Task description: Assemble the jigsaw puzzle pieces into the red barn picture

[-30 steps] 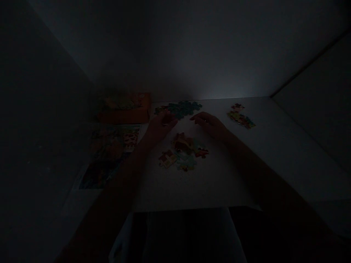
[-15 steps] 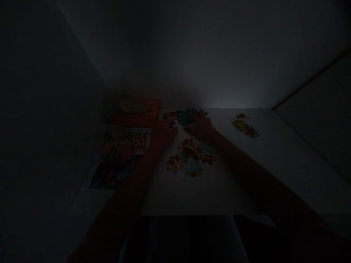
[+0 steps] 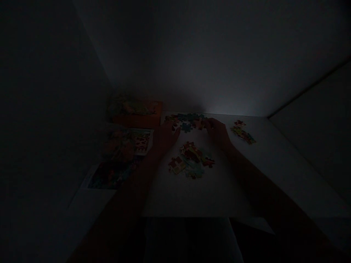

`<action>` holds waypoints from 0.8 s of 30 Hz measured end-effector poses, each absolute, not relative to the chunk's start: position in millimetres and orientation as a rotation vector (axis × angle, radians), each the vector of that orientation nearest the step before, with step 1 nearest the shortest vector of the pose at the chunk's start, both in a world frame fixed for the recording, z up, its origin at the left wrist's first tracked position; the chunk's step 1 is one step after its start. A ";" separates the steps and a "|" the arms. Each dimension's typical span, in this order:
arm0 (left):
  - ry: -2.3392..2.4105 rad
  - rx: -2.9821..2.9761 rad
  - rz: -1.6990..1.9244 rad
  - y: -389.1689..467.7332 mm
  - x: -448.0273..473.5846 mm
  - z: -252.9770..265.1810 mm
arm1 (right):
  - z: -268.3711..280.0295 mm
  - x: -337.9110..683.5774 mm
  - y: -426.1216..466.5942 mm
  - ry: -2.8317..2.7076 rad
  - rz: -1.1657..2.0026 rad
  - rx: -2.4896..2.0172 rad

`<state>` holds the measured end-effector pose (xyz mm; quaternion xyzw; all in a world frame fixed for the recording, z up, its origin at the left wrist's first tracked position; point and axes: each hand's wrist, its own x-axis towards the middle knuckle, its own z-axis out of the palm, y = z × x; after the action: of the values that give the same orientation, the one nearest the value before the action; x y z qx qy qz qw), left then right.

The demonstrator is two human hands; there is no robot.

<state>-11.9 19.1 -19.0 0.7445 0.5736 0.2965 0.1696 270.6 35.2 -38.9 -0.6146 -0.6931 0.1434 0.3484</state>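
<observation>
The scene is very dim. My left hand (image 3: 166,134) rests by the left end of a pile of jigsaw pieces (image 3: 189,117) at the back of the white table, thumb and fingers apart. At the pile's right end, my right hand (image 3: 217,130) has its bent fingers pinched at the edge of a reddish-brown puzzle piece (image 3: 199,124). A single teal puzzle piece (image 3: 186,127) lies between the hands. Nearer me is a cluster of overlapping puzzle pieces (image 3: 192,159), red, yellow and pale green.
Another small group of puzzle pieces (image 3: 242,132) lies to the right. An orange box (image 3: 139,118) stands at the back left, with printed picture sheets (image 3: 112,175) in front of it. A pale wall (image 3: 197,80) rises behind the table (image 3: 189,201).
My right hand has moved right from over the pile, uncovering the teal and reddish-brown pieces. My left hand stays almost in place. The view has shifted slightly.
</observation>
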 end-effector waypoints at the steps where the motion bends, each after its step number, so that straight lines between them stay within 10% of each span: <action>1: 1.618 2.122 0.835 19.7 -11.8 -19.8 | -40.6 276.8 32.7 -1.716 0.441 -1.588; 10: 1.269 2.490 0.561 20.5 -9.1 -41.4 | -36.4 293.3 21.2 -1.716 0.806 -1.442; 24: 1.654 2.389 0.641 27.1 -13.8 -42.4 | -52.3 296.0 25.8 -1.891 0.556 -1.558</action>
<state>-13.8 27.1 -42.4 0.8002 0.5539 0.2145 0.0831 296.0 25.8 -52.3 -0.5897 -0.7158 0.2103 0.3092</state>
